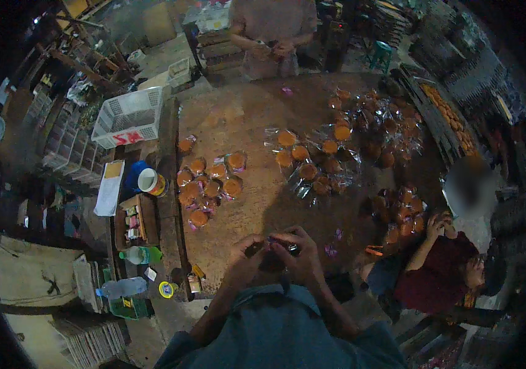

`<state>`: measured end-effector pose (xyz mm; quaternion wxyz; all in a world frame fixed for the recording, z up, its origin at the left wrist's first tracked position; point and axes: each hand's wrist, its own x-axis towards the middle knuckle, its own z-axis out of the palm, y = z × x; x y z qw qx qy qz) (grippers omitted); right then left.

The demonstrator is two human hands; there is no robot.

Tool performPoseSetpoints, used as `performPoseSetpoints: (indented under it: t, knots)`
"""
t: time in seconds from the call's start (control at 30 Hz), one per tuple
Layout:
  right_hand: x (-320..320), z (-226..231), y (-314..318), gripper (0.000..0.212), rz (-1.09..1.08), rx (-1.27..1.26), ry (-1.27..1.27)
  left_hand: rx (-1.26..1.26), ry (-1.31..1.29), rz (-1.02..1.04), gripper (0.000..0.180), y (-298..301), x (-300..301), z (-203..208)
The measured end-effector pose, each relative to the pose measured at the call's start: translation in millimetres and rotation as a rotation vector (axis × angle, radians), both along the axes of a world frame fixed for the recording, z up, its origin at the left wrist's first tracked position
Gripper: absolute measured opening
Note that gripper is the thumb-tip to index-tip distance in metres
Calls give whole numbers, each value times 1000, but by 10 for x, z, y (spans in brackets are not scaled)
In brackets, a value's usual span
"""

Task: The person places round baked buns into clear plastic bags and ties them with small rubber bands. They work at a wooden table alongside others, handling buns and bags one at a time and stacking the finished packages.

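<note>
Close to my body at the table's near edge, my left hand [247, 257] and my right hand [301, 251] meet with bent fingers. They pinch a see-through plastic bag [292, 247] between them; it is shaded, and my fingers hide most of its contents. Ahead, several round orange-brown cakes [300, 152] lie in loose shiny bags. A group of bagged cakes with pink ties [212, 187] sits to the left. More bagged cakes [392, 126] are heaped at the far right, and another cluster [405, 212] lies at the near right. Pink ties [331, 250] rest right of my hands.
A wooden table [226, 126] spreads before me. Along its left stand a white crate [129, 117], a tub [151, 182], a small box [137, 221] and bottles [124, 287]. One person [275, 40] stands across; another [432, 277] sits at the right, near orange-handled scissors [374, 250].
</note>
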<state>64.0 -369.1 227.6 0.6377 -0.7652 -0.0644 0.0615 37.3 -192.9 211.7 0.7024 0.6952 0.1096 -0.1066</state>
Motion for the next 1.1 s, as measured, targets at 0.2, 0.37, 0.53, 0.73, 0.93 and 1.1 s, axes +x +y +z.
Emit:
performPoseSetpoints:
  t: [0.2, 0.37, 0.53, 0.73, 0.93, 1.1]
  knots:
    - [21, 47, -37, 18, 169, -87, 10, -129, -199, 23, 36, 48, -98, -20]
    - [-53, 73, -54, 23, -68, 187, 347, -114, -147, -62, 34, 84, -113, 49]
    - [32, 17, -147, 20, 220, 137, 276, -73, -76, -16, 23, 40, -136, 21]
    - [74, 59, -195, 19, 265, 121, 292, -292, -80, 29, 9, 24, -132, -58]
    - [77, 128, -210, 21, 243, 110, 261, -167, -14, 18, 10, 12, -120, -99]
    - [135, -21, -303, 22, 277, 51, 252, -122, 25, -18, 8, 6, -154, -162]
